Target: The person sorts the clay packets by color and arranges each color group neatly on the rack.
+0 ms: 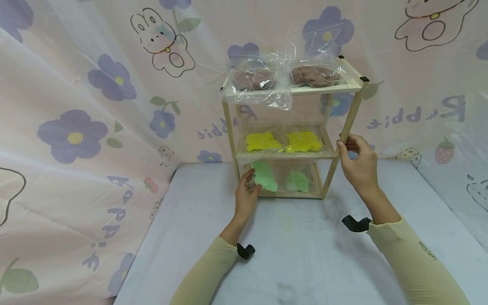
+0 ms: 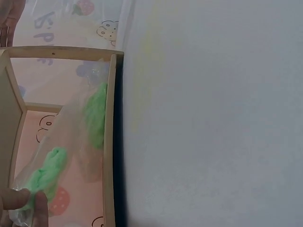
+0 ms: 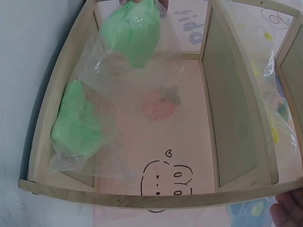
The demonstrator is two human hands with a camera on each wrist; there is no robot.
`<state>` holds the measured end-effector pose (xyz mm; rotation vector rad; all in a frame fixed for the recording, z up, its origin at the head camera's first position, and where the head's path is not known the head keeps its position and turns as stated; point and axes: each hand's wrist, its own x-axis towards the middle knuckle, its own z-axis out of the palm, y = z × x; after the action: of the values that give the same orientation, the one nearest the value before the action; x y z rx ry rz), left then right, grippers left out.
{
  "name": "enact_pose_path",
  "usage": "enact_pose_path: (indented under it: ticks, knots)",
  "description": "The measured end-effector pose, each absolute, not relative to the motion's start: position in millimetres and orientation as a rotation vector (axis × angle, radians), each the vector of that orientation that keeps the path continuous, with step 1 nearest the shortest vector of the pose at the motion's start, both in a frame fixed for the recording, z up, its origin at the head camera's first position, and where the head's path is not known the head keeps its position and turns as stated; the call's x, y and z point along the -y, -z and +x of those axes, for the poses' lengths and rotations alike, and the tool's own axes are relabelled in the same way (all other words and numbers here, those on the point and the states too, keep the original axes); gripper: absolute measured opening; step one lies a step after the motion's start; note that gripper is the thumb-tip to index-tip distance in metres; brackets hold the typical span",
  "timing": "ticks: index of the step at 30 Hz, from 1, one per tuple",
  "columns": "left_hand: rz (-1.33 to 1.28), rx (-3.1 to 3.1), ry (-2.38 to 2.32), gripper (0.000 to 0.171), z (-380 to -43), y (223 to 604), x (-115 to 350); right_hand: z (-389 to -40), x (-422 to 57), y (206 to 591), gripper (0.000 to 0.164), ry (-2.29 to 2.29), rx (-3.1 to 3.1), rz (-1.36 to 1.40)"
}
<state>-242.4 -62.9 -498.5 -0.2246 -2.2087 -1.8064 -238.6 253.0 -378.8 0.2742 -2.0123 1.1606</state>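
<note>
My left hand (image 1: 247,195) reaches into the bottom level of a small wooden shelf (image 1: 293,195). Its thumb and fingers pinch a clear plastic bag holding a soft, bright green lump (image 2: 47,172). The same bag's green lump (image 3: 135,33) hangs raised at the top of the right wrist view. A second bagged green lump (image 3: 75,123) lies on the bottom board, near the other end. With thumb and fingers, my right hand (image 1: 359,163) grips the shelf's front right post (image 1: 352,113) at about middle height.
Two bags with yellow contents (image 1: 303,141) lie on the middle level. Up top are two bags with brownish contents (image 1: 315,76), their clear plastic partly hanging over the front edge. The shelf stands on a white table (image 1: 289,254) before a patterned curtain (image 1: 76,178).
</note>
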Motion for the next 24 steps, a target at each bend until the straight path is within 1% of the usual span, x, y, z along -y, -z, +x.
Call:
enact_pose_path:
  ticks: [10,24]
  knots:
    - [-0.106,2.250,1.783,0.057,-255,502,55,-239,-253,379,0.028,-1.170,2.006,0.285]
    - [-0.027,2.373,1.701,0.057,-266,512,57,-239,-253,380,0.028,-1.170,1.998,0.293]
